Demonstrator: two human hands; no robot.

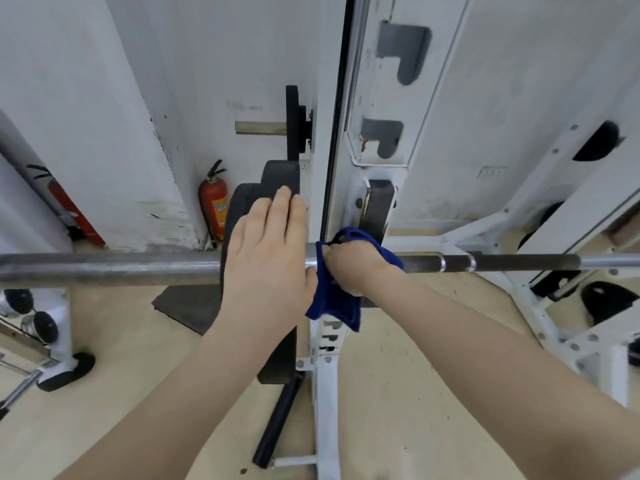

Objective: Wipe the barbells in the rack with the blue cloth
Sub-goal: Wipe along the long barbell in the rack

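A steel barbell (110,268) runs across the view at mid height, resting in the white rack (327,375). My right hand (353,266) is closed around the blue cloth (332,306), which wraps the bar beside the rack upright and hangs down below it. My left hand (268,251) lies flat with fingers together over the bar and a black weight plate (239,209), just left of the cloth. Whether it grips anything is hidden.
A red fire extinguisher (214,206) stands against the white wall behind the bar. More black plates (294,123) hang on a peg of the upright. Dumbbells (38,323) sit low at the left. White rack frames (571,237) crowd the right side over a beige floor.
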